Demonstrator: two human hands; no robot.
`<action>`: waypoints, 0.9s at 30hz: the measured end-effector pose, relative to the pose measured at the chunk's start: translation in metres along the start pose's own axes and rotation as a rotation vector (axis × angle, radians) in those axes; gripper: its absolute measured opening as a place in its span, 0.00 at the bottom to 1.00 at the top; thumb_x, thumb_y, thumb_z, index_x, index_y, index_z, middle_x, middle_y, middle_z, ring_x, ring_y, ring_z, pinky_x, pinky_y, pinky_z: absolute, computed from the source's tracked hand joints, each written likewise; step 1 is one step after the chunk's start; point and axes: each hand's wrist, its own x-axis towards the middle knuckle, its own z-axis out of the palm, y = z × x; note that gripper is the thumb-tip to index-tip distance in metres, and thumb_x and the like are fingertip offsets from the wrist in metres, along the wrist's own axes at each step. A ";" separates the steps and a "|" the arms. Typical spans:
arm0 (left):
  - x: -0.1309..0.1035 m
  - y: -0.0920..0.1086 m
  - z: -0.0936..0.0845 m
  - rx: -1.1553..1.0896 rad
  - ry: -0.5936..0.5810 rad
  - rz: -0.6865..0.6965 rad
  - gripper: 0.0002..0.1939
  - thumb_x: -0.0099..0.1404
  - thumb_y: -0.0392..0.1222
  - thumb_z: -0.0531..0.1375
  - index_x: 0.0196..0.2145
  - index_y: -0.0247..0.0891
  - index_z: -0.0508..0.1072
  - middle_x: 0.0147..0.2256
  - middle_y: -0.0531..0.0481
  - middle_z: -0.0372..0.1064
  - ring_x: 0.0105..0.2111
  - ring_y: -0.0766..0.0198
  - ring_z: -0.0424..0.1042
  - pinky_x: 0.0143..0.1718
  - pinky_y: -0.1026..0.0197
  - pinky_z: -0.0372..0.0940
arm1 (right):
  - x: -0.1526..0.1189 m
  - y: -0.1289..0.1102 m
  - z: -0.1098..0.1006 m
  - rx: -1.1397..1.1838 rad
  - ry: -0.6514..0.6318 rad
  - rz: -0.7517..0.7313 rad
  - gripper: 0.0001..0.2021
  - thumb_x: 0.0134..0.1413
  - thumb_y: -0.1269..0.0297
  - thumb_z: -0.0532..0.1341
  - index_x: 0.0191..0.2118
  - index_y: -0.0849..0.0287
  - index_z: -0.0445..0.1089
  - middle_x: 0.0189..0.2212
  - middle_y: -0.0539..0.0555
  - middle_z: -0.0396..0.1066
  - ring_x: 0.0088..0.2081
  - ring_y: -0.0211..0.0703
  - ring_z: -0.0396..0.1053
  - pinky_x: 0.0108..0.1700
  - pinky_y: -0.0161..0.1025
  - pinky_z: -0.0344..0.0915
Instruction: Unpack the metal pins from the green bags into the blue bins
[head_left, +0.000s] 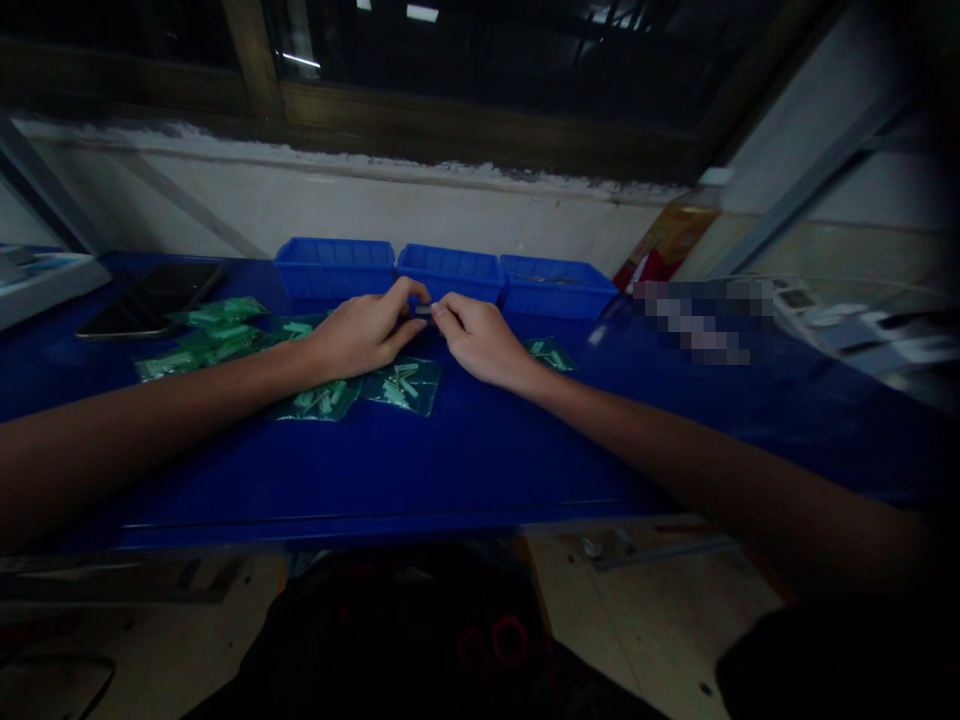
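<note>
Just in front of the blue bins, my two hands come close together over the table. My right hand is closed in a pinch at a small pale piece, too small and dim to name. Around the other side of that piece, my left hand curves its thumb and index finger, with a gap between the tips. Beneath and beside my left hand lie clear bags of small green and metal parts. Another such bag lies partly behind my right wrist.
Three blue bins line the back by the wall. More green bags pile up at left, near a dark phone. A white tray stands far left. A red and yellow container and a power strip are at right.
</note>
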 end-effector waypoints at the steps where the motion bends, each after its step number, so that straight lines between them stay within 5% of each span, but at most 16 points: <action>1: 0.000 0.000 0.000 0.019 -0.003 -0.002 0.18 0.64 0.45 0.48 0.49 0.33 0.59 0.30 0.47 0.68 0.29 0.62 0.69 0.34 0.60 0.62 | 0.000 0.001 0.000 -0.004 -0.006 0.005 0.14 0.59 0.61 0.47 0.26 0.61 0.60 0.23 0.50 0.61 0.28 0.36 0.58 0.32 0.35 0.50; 10: 0.000 -0.004 0.002 0.057 -0.012 -0.097 0.15 0.66 0.42 0.45 0.44 0.31 0.62 0.27 0.47 0.68 0.26 0.63 0.68 0.31 0.60 0.61 | -0.003 0.004 0.002 0.033 -0.050 -0.039 0.08 0.53 0.63 0.55 0.37 0.61 0.61 0.21 0.47 0.60 0.25 0.34 0.57 0.30 0.35 0.50; 21: 0.000 0.000 -0.001 0.064 -0.026 -0.022 0.17 0.65 0.43 0.45 0.49 0.33 0.59 0.29 0.46 0.70 0.28 0.62 0.70 0.30 0.61 0.61 | 0.000 0.003 0.000 -0.055 -0.032 -0.091 0.13 0.59 0.61 0.48 0.26 0.60 0.59 0.23 0.49 0.60 0.28 0.35 0.57 0.32 0.36 0.51; 27: 0.000 0.000 0.001 0.137 -0.020 -0.075 0.17 0.66 0.43 0.42 0.46 0.33 0.62 0.29 0.45 0.70 0.27 0.60 0.70 0.29 0.59 0.60 | -0.003 0.006 0.000 -0.022 -0.054 -0.102 0.08 0.56 0.61 0.52 0.38 0.60 0.59 0.22 0.47 0.60 0.26 0.36 0.59 0.31 0.35 0.53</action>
